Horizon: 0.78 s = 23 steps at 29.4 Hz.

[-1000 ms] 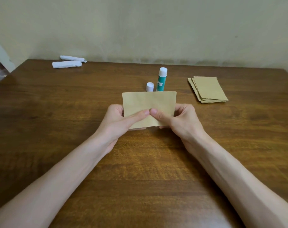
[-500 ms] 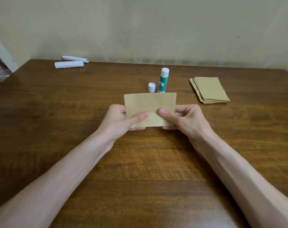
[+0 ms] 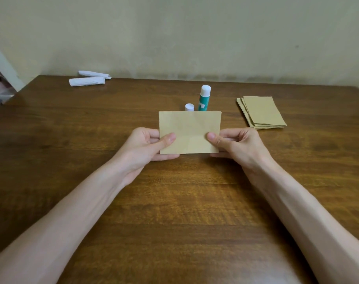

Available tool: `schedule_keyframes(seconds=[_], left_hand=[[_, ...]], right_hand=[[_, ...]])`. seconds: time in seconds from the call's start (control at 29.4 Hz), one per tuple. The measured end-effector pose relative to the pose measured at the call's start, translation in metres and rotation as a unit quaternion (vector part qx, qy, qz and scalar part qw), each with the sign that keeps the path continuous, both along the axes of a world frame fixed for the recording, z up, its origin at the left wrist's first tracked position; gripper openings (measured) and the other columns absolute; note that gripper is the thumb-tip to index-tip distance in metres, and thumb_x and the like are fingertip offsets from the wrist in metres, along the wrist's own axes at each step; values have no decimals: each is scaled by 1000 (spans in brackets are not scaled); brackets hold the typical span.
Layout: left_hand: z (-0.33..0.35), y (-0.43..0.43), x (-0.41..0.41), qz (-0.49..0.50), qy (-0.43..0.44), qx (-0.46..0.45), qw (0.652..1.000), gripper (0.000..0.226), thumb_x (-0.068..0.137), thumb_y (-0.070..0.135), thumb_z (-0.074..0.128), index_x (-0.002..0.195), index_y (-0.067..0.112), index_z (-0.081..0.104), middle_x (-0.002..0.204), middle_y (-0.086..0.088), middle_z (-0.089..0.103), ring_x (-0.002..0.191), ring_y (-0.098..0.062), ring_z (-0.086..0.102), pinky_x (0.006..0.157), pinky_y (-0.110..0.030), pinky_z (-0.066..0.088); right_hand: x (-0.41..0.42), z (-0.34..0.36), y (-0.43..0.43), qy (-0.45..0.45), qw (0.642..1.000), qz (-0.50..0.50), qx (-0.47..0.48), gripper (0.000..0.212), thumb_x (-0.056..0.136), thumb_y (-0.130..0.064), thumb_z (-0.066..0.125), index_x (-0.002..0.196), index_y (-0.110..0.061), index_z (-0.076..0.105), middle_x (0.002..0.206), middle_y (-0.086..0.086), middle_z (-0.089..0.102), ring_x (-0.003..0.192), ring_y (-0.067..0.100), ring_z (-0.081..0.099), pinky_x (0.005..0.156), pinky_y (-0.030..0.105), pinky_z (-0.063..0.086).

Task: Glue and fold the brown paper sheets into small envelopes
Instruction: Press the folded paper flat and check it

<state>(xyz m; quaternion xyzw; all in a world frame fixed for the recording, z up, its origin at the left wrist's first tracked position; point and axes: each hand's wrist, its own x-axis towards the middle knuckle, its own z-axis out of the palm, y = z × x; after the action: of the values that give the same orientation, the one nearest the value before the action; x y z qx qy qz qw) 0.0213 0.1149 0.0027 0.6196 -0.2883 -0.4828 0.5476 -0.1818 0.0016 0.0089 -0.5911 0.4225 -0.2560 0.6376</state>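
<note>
Both thumbs have slid outward; the left hand (image 3: 147, 146) and right hand (image 3: 236, 144) pinch the folded brown paper (image 3: 189, 132) by its side edges above the tabletop (image 3: 174, 201).

Plain room: wooden table (image 3: 51, 140), bare wall (image 3: 195, 33)

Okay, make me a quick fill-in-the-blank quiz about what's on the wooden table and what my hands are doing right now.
1. Both hands pinch one folded brown paper rectangle by its left and right ____.
2. The teal and white glue stick stands ____ behind the paper.
3. The stack of brown paper sheets lies to the ____ of the glue stick.
4. The two rolled white paper pieces lie at the table's far ____ corner.

Missing words: edges; upright; right; left
</note>
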Motion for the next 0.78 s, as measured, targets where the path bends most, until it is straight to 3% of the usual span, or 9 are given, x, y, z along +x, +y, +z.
schedule_keyframes(seconds=[0.1, 0.24, 0.41, 0.61, 0.78], left_hand=[[-2, 0, -1, 4, -3, -12, 1000, 30, 95, 19, 69, 124, 9, 71, 114, -2, 79, 106, -14, 76, 83, -31, 64], [-1, 0, -6, -2, -4, -29, 1000, 29, 96, 19, 69, 123, 8, 71, 113, -2, 80, 107, -16, 76, 84, -31, 64], [4, 3, -16, -27, 11, -45, 999, 28, 88, 27, 76, 115, 19, 71, 107, 3, 80, 103, -13, 77, 84, -29, 64], [-2, 2, -21, 28, -28, -51, 998, 21, 83, 16, 84, 97, 24, 71, 93, 7, 81, 90, -13, 79, 68, -19, 61], [-2, 2, -20, 47, -32, -50, 997, 21, 81, 16, 86, 97, 20, 72, 91, 7, 81, 89, -15, 79, 66, -20, 62]], right_hand=[[-1, 2, 1, -9, 1000, 6, 13, 25, 91, -26, 80, 100, -2, 80, 98, 4, 82, 100, 17, 78, 83, 31, 65], [6, 2, 7, -39, 998, 28, 37, 40, 85, -29, 85, 122, -16, 75, 109, -1, 81, 101, 15, 78, 84, 30, 64], [12, -1, 13, -34, 999, 14, 12, 35, 84, -21, 86, 114, -6, 77, 99, 6, 82, 81, 20, 79, 68, 22, 61], [16, -4, 20, -22, 999, 25, -17, 31, 86, -23, 84, 112, -8, 78, 93, 6, 82, 86, 20, 79, 75, 26, 64], [17, -3, 18, -17, 1000, 7, -14, 28, 86, -22, 84, 110, -8, 79, 91, 5, 82, 85, 20, 80, 76, 27, 65]])
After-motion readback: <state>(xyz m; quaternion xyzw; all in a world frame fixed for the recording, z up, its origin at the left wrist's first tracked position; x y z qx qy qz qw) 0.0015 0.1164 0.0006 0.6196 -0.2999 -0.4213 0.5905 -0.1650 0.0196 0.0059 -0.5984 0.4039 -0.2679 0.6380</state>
